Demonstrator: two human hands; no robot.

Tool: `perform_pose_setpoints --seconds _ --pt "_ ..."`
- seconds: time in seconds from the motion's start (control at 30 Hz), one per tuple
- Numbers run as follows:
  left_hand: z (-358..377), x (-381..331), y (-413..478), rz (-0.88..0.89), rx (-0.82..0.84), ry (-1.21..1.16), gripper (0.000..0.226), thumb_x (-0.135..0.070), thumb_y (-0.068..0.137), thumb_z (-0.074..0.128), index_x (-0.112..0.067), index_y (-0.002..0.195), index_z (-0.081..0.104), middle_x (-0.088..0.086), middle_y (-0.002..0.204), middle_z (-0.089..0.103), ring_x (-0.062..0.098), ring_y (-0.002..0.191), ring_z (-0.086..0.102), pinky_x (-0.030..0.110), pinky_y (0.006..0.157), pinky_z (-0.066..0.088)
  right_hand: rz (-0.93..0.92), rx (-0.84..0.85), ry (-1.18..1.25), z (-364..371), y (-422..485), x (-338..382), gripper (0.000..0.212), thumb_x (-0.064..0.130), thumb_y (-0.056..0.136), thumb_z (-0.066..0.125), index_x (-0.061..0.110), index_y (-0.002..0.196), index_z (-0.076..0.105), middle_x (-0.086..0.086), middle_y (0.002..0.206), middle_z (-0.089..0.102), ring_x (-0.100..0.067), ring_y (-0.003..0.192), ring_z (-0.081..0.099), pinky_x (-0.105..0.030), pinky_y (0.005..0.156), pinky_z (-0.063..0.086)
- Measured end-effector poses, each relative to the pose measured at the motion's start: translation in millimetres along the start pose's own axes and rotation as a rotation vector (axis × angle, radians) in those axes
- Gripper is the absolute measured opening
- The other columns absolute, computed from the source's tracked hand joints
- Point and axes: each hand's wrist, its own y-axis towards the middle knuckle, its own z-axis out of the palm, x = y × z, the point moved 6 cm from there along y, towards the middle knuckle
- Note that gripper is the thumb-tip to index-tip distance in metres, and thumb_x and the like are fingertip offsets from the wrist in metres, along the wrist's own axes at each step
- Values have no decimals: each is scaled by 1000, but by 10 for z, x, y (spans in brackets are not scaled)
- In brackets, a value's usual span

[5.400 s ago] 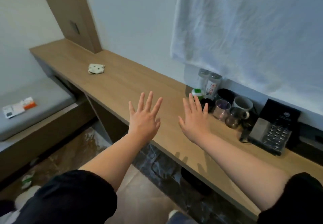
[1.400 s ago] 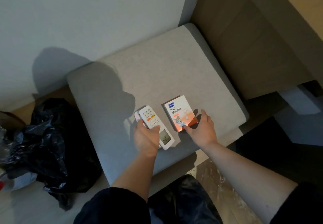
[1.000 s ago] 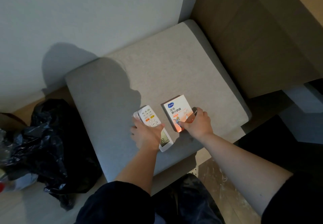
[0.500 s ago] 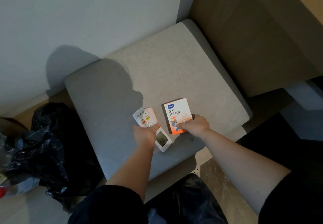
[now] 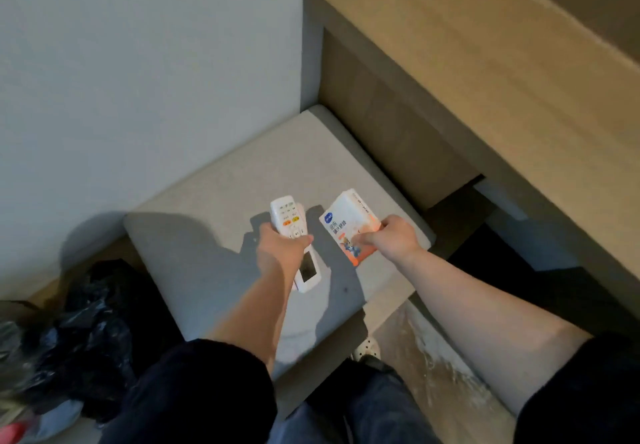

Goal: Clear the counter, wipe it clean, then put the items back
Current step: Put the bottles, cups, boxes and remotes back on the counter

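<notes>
Left hand (image 5: pixel 280 249) is curled round the middle of a white remote control (image 5: pixel 289 215), thumb lying across the button face, with the button end pointing away from the person and the display end projecting back past the wrist. A second white edge shows behind the remote's far end; whether it is a separate item cannot be determined. Right hand (image 5: pixel 391 239) pinches a white-and-orange box (image 5: pixel 346 225) at its near right side, thumb on the printed face and fingers behind. Both items appear raised just above the grey seat cushion (image 5: pixel 207 235), each casting a shadow on it. The wooden table (image 5: pixel 450 45), judged to be the destination for the put-back step, stands higher, to the right, well apart from both hands. Hazards: the box is held at one side only, so a fast swing could make it pivot or slip from the pinch. If a second item is stacked behind the remote, it may slide out unnoticed. The table overhangs the seat on the right; lifting straight up beneath it could strike its edge. A dropped remote would land on the hard floor (image 5: pixel 433 357) or beside the black bag (image 5: pixel 79 332).
</notes>
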Motion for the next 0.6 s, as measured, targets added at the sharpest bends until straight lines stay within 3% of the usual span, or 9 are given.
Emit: perform_pose_setpoints --seconds 0.17,0.27,0.4,0.47,0.6 --pt "-150 -1076 -593 352 66 369 50 -27 72 82 -17 105 45 4 102 64 29 95 61 32 72 42 -73 -189 48 -836 -630 272 40 31 73 80 11 95 53 -6 99 67 -20 89 65 -36 77 54" --pt "-89 -1639 -993 562 95 530 49 -28 73 80 -15 104 45 5 101 64 28 89 60 31 68 38 -89 -263 119 -1296 -984 271 38 31 77 77 13 99 53 -2 100 65 -15 85 64 -27 61 51" --pt "133 -2122 -1520 719 148 593 49 -28 73 81 -17 100 41 2 98 62 23 81 55 34 67 41 -65 -346 247 -1876 -1328 72 40 30 76 78 12 105 58 -5 101 69 -16 83 68 -36 76 58" --pt "319 -2293 -1827 784 189 610 50 -27 72 82 -17 99 41 5 100 64 28 88 61 37 71 47 -53 -380 294 -2142 -1496 -75 44 30 76 78 9 110 60 -7 103 70 -15 80 69 -36 74 59" --pt "684 -2560 -2574 940 218 735 52 -32 73 81 -17 107 44 5 105 64 28 96 62 32 72 43 -62 -464 381 -2652 -1915 -441 35 21 79 76 3 107 64 -11 104 70 -19 81 69 -30 66 57"
